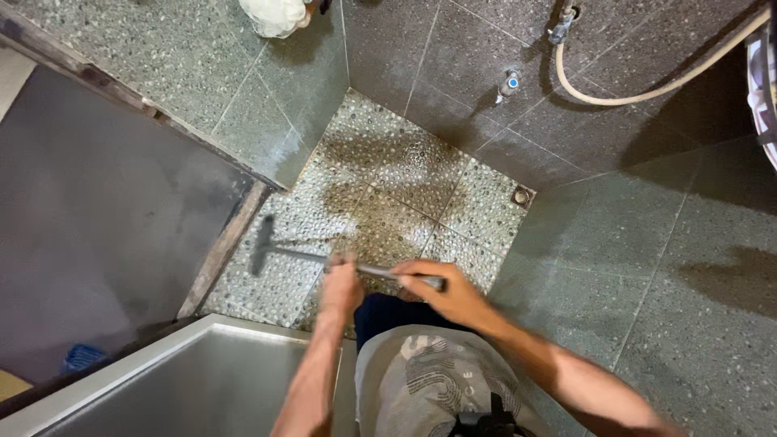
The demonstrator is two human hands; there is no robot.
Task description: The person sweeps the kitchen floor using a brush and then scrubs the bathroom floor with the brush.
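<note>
Scrubber: we count one long-handled scrubber [324, 259], its dark head at the left on the pebble floor [405, 178] beside the door frame [222, 247].
Left hand: our left hand [341, 285] is wrapped fully around the handle's middle.
Right hand: our right hand [449, 291] is closed around the handle's end.
Taps: two taps [508, 84] on the wall, one hose [647, 89].
Drain: one drain [521, 196], in the floor's right corner.
Obstruction: metal door [194, 380] at lower left.

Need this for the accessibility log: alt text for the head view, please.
Seen from above, both hands, left hand and right hand, grip a long-handled brush over a wet pebble-tiled floor in a tiled corner. A floor drain, two wall taps and a beige hose lie beyond.
</note>
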